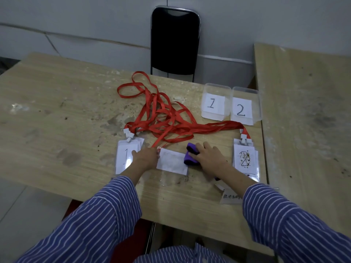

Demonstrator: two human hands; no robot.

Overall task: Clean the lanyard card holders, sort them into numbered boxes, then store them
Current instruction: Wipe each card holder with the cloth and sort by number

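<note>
A clear card holder with a white card lies flat on the table between my hands. My left hand holds down its left end, where its red lanyard joins. My right hand grips a purple cloth that rests on the holder's right end. A stack of holders marked 1 lies to the left. To the right lies a stack marked 2, smeared with dirt. Tangled red lanyards spread behind them. Clear boxes labelled 1 and 2 stand at the back right.
A black chair stands behind the wooden table. A second table adjoins on the right. A paper slip with handwriting lies near the front edge under my right forearm.
</note>
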